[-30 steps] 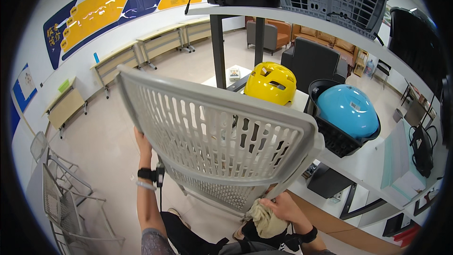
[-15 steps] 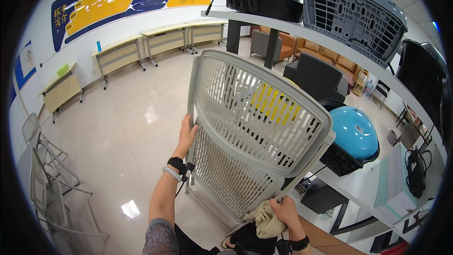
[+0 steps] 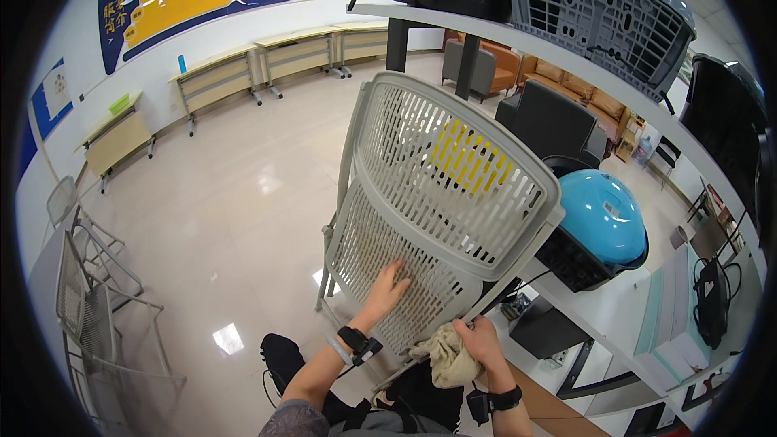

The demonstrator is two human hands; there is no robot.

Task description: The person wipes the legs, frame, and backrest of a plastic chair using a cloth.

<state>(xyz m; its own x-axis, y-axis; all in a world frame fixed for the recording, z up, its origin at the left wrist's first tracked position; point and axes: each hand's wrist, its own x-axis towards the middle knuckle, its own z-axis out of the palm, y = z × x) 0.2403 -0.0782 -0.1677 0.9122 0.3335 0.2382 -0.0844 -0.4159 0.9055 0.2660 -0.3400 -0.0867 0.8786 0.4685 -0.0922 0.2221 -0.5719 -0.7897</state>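
Observation:
A light grey folding chair [image 3: 368, 192] with a slotted plastic back and seat stands upright in front of me, tilted in the view. My left hand [image 3: 387, 290] reaches over the perforated lower panel, fingers stretched and apart, holding nothing; whether its fingertips touch the panel is hard to tell. A crumpled beige cloth [image 3: 449, 358] is bunched in my right hand [image 3: 481, 340], whose fingers are closed beside the chair's right side tube. Part of that tube is hidden behind the hand and cloth.
To the right stands a white shelf unit [image 3: 477, 31] carrying grey and black plastic basket-like cases [image 3: 599, 20] and a glossy blue domed case [image 3: 603, 217]. Other folding chairs [image 3: 85, 299] stand at the left. Light wooden tables [image 3: 214, 85] line the far wall.
My left hand has left the chair's left edge and moved down and right over the lower panel. The chair back leans slightly differently. My right hand keeps the cloth near the same spot.

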